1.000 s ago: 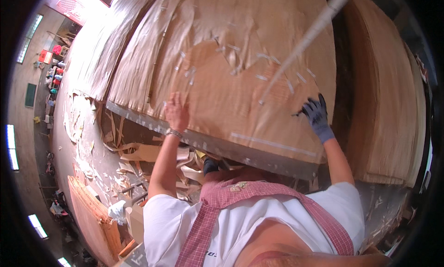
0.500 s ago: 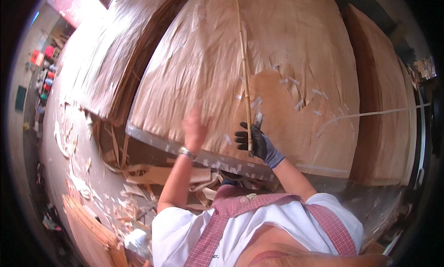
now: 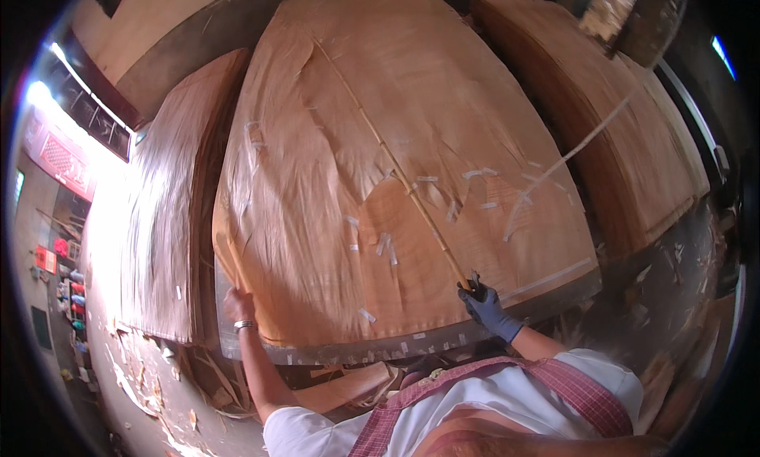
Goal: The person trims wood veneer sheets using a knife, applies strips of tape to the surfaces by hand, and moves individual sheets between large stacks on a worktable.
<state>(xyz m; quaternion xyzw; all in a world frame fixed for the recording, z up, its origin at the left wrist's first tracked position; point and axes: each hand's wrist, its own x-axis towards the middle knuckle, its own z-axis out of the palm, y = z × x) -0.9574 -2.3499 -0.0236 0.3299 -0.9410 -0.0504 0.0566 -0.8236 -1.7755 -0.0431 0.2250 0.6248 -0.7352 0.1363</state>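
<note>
A large sheet of wood veneer (image 3: 317, 219) lies on top of a low, wide stack in front of me, with small tape pieces around a smoother rounded patch (image 3: 384, 259). My bare left hand (image 3: 238, 305), with a metal bracelet at the wrist, is closed on the sheet's near left edge, where the veneer curls up. In a dark and blue glove, my right hand (image 3: 481, 301) grips the near end of a long bamboo stick (image 3: 388, 152). The stick slants across the sheet toward the far left.
Further veneer stacks stand at the left (image 3: 170, 212) and right (image 3: 609, 156), with dark gaps between. A pale strip (image 3: 590, 136) crosses toward the right stack. Torn veneer scraps (image 3: 340, 394) litter the floor near me and at the left.
My left hand has moved left and taken hold of the sheet's edge. My right hand has shifted right and closed around the stick, which now slants more. The view has tilted up.
</note>
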